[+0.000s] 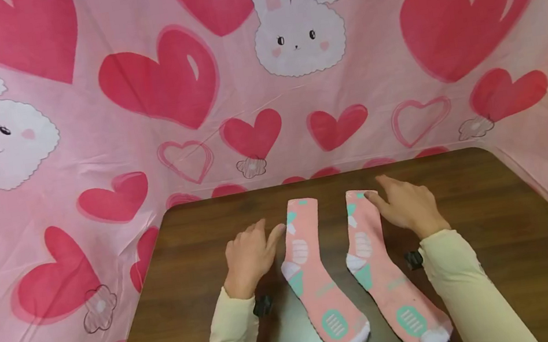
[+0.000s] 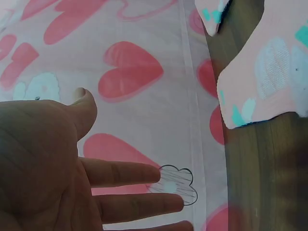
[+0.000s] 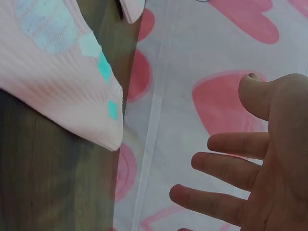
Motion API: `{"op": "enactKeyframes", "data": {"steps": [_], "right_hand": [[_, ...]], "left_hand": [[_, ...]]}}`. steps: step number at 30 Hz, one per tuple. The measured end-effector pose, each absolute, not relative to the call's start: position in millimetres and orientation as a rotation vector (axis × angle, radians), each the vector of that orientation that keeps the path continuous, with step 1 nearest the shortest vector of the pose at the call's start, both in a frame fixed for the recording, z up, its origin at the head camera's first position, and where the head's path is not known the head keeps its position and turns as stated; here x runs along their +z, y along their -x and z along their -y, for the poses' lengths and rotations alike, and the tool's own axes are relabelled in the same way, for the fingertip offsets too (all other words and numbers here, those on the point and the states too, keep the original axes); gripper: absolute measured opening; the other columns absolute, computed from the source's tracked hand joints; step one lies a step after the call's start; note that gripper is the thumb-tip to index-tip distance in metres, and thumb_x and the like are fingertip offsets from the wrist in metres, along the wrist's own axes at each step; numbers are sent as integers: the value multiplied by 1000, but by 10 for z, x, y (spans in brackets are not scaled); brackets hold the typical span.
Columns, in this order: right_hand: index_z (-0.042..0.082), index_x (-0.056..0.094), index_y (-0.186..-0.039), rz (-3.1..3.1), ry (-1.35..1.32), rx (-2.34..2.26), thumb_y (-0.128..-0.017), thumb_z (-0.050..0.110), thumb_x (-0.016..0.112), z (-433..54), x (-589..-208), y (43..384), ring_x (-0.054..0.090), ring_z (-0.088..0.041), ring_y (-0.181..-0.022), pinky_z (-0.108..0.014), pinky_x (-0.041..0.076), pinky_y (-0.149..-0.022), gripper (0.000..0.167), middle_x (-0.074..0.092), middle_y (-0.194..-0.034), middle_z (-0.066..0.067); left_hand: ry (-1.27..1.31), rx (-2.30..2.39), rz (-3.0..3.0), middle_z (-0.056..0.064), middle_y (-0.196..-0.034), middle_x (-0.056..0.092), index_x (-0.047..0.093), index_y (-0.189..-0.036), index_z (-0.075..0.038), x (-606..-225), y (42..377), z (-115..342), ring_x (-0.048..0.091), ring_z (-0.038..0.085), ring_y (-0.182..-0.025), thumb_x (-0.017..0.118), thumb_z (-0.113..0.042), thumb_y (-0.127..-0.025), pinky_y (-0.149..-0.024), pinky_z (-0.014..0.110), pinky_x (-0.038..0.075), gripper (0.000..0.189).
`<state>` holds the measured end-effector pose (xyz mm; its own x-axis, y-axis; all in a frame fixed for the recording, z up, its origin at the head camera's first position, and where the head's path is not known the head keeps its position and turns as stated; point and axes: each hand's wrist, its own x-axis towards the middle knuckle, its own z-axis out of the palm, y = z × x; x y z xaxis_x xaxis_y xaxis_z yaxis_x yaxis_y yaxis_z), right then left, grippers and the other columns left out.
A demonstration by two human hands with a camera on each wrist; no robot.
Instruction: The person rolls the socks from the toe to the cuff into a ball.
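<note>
Two pink socks with white heels and toes and mint patches lie flat side by side on the table, cuffs toward the back. Beside the upper part of the left sock (image 1: 316,282) is my left hand (image 1: 250,256), its fingers spread. My right hand (image 1: 412,204) is by the cuff of the right sock (image 1: 391,280), its thumb close to the cuff's edge; whether it touches I cannot tell. In the left wrist view the left hand (image 2: 43,163) has straight, parted fingers. The right wrist view shows the right hand (image 3: 284,159) likewise extended, holding nothing.
The socks lie on a dark brown wooden table (image 1: 199,234) with rounded back corners. A pink cloth (image 1: 292,110) printed with red hearts and white rabbits hangs behind and along both sides. Small black devices (image 1: 262,306) sit at the wrists.
</note>
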<state>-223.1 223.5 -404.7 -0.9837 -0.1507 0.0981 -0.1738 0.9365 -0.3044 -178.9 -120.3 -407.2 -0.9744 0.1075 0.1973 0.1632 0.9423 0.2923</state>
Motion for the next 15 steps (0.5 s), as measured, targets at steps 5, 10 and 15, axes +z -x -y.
{"op": "enactKeyframes", "data": {"steps": [5,10,15], "right_hand": [[5,50,-144,3015,-262,500,-102,58,39,-2134,-4076,2277,61,-47,-110,-68,45,-83,69,62,-129,-23],[7,53,-142,3034,-248,521,-102,58,41,-2029,-4092,2297,61,-48,-108,-66,47,-80,66,63,-127,-24],[9,53,-143,3051,-243,535,-102,58,42,-1955,-4110,2313,62,-46,-108,-64,48,-80,65,63,-128,-22]], "left_hand": [[161,-510,2961,16,-113,71,66,-129,-6,-4093,1743,1216,69,38,-94,45,-62,-99,-68,57,54,67],[137,-531,2952,16,-95,73,72,-112,-6,-4119,1672,1221,69,40,-77,53,-64,-95,-54,53,51,63],[147,-519,2941,8,-66,61,65,-81,-9,-4157,1646,1206,65,34,-62,59,-64,-92,-47,46,46,57]]}}
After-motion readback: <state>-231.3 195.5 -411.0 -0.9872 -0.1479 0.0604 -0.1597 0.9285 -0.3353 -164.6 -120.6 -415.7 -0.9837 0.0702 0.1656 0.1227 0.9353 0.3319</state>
